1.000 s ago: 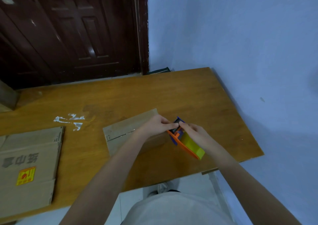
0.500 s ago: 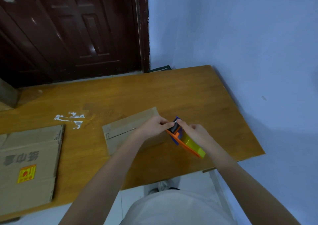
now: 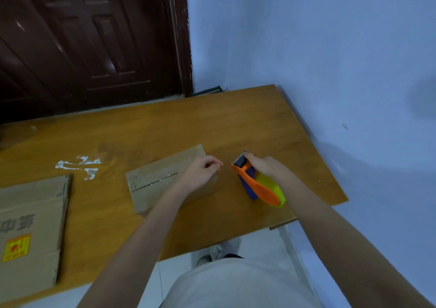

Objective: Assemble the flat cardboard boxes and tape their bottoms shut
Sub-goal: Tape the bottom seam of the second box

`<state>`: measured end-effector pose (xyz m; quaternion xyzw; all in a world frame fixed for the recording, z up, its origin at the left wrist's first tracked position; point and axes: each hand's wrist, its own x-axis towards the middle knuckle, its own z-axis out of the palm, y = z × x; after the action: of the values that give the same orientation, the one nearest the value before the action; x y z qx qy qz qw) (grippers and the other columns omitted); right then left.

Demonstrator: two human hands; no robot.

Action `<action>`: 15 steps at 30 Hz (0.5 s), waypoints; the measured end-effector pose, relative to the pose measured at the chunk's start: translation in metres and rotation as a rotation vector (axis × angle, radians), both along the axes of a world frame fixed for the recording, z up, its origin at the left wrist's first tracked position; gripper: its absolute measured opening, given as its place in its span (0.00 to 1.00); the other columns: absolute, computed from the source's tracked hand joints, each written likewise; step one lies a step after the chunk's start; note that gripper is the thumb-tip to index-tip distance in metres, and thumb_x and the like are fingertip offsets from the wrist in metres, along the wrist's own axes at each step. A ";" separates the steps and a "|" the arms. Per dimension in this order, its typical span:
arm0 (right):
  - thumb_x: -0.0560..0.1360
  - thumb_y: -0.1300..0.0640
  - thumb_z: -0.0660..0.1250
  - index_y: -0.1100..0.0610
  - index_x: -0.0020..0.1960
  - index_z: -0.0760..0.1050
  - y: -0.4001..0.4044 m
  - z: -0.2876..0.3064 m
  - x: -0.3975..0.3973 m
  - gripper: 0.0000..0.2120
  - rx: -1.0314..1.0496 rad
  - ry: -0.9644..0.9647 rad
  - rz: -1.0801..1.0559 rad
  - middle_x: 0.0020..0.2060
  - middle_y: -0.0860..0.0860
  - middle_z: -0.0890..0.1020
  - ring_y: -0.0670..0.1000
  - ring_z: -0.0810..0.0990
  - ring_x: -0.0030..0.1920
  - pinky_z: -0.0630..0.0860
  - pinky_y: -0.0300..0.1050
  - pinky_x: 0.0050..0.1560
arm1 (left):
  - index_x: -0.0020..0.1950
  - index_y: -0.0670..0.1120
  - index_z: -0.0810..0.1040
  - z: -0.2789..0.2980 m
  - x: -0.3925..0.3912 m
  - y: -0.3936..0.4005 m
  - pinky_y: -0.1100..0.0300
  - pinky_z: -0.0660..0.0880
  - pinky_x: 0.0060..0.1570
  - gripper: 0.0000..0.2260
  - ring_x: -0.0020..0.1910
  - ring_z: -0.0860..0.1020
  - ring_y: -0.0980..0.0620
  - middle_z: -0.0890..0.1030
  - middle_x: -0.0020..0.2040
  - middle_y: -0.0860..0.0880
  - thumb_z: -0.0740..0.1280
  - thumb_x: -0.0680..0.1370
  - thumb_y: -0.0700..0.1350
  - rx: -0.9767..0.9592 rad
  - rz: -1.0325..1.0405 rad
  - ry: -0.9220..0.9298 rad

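Gripping the tape dispenser (image 3: 258, 185) in the right hand (image 3: 266, 167), the person's left hand (image 3: 200, 174), fingers seemingly pinching tape, hovers over the small box (image 3: 153, 178) on the bench (image 3: 236, 123), another flat box (image 3: 30, 225) unassembled.

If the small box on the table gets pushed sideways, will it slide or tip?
The small box looks low and wide on the smooth wooden table, so it would probably slide rather than tip. Thin cardboard suggests it is light; the left hand over it may steady it.
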<state>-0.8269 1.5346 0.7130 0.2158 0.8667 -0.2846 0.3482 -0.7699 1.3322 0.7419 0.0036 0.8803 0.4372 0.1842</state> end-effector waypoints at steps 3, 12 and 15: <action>0.69 0.27 0.47 0.53 0.42 0.78 0.001 -0.033 -0.027 0.34 0.000 -0.098 0.038 0.51 0.55 0.78 0.60 0.74 0.57 0.67 0.57 0.65 | 0.58 0.48 0.78 -0.003 0.000 0.000 0.64 0.69 0.46 0.10 0.45 0.75 0.58 0.79 0.52 0.51 0.59 0.82 0.45 0.010 0.005 0.002; 0.80 0.42 0.42 0.56 0.54 0.67 -0.006 -0.094 -0.062 0.22 0.020 -0.084 0.046 0.47 0.59 0.70 0.57 0.71 0.46 0.66 0.50 0.49 | 0.52 0.54 0.77 -0.001 0.002 0.000 0.60 0.74 0.50 0.08 0.49 0.78 0.56 0.80 0.49 0.53 0.59 0.82 0.46 0.038 0.019 -0.014; 0.80 0.44 0.43 0.59 0.41 0.66 -0.007 -0.099 -0.070 0.23 0.017 -0.119 0.038 0.36 0.57 0.73 0.55 0.72 0.32 0.71 0.46 0.38 | 0.51 0.56 0.77 -0.002 0.002 -0.001 0.54 0.76 0.53 0.07 0.49 0.78 0.54 0.80 0.49 0.54 0.59 0.82 0.47 0.014 0.020 -0.019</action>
<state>-0.8971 1.5271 0.6140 0.2189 0.8508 -0.2569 0.4028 -0.7674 1.3311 0.7395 -0.0079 0.8755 0.4451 0.1881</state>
